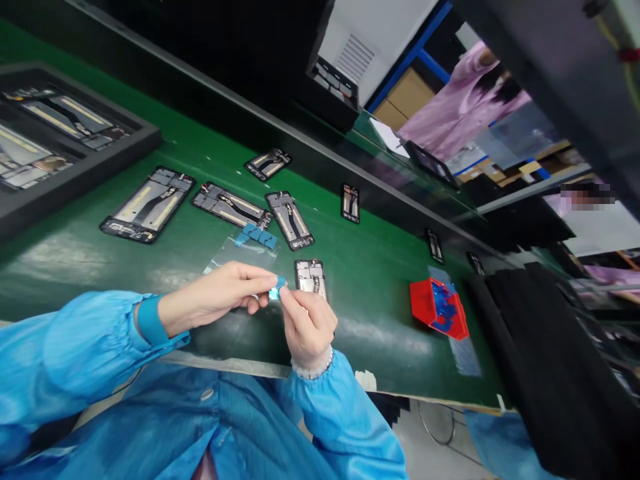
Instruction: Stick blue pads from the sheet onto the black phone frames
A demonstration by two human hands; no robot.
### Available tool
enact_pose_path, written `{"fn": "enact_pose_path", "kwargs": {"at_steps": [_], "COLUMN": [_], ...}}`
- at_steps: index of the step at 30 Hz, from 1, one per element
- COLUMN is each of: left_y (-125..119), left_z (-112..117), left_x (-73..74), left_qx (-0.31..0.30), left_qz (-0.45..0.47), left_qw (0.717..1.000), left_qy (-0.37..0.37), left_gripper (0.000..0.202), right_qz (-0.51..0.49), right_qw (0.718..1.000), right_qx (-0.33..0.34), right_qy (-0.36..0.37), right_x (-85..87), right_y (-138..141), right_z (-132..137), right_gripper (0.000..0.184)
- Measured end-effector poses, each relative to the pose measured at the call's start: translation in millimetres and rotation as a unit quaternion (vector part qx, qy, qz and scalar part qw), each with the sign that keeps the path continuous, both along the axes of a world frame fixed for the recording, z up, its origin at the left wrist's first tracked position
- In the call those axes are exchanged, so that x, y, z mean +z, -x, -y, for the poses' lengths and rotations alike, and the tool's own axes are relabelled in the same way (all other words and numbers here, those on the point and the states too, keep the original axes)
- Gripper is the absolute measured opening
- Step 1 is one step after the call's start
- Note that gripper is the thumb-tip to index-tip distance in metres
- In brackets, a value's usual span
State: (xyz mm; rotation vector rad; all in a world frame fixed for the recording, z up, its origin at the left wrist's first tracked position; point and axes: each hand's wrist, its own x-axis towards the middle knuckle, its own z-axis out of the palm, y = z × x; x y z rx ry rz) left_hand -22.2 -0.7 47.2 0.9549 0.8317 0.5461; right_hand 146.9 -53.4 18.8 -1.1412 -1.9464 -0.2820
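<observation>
Between the fingertips of both hands is a small shiny blue piece of film. My left hand pinches it from the left, and my right hand pinches its right side. Just beyond my left hand, a clear sheet lies on the bench with several blue stickers along its far edge. An opened phone body is partly hidden behind my right hand. Farther back lie more opened phone bodies, one upright to my view and another slanted beside the stickers.
The green bench carries a large phone body at left, near a black foam tray holding more. A red bin with blue pieces stands right, before a black foam stack. A person in pink is across the bench.
</observation>
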Motion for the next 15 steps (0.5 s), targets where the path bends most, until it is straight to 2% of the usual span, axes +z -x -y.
{"fn": "enact_pose_path", "kwargs": {"at_steps": [2, 3, 4, 5, 7, 8, 9, 11, 15], "left_y": [-5.1, -6.9, -8.3, -9.4, -11.2, -11.7, -12.0, -11.3, -6.8], "left_z": [1.0, 1.1, 1.2, 1.6, 3.3, 4.4, 5.5, 6.8, 3.0], "left_x": [-3.4, -5.6, -7.9, -10.0, -13.3, -14.4, -15.0, -15.3, -14.9], "left_qx": [0.038, 0.064, 0.090, 0.109, 0.116, 0.107, 0.096, 0.075, 0.048], "left_qz": [-0.010, -0.014, -0.018, -0.021, -0.027, -0.032, -0.038, -0.050, -0.097], "left_qw": [0.999, 0.997, 0.994, 0.991, 0.989, 0.990, 0.990, 0.987, 0.955], "left_qy": [-0.021, -0.038, -0.055, -0.068, -0.083, -0.090, -0.099, -0.135, -0.276], "left_gripper": [0.034, 0.034, 0.033, 0.032, 0.029, 0.029, 0.028, 0.027, 0.026], "right_qz": [-0.059, -0.127, -0.220, -0.328, -0.527, -0.597, -0.645, -0.698, -0.742], "right_qw": [0.993, 0.978, 0.948, 0.899, 0.763, 0.696, 0.643, 0.577, 0.497], "right_qx": [-0.029, -0.041, -0.046, -0.044, -0.025, -0.015, -0.006, 0.002, 0.019], "right_qy": [0.097, 0.160, 0.225, 0.285, 0.373, 0.397, 0.412, 0.424, 0.450], "right_x": [-2.6, -3.2, -3.3, -3.0, -1.5, -0.4, 0.9, 3.6, 8.5], "right_y": [0.5, 1.9, 4.2, 7.2, 14.8, 18.7, 22.2, 27.3, 28.3], "right_z": [5.0, 6.9, 8.5, 9.4, 9.5, 8.7, 7.7, 5.7, 5.5], "right_gripper": [0.025, 0.026, 0.027, 0.028, 0.027, 0.026, 0.025, 0.026, 0.026]}}
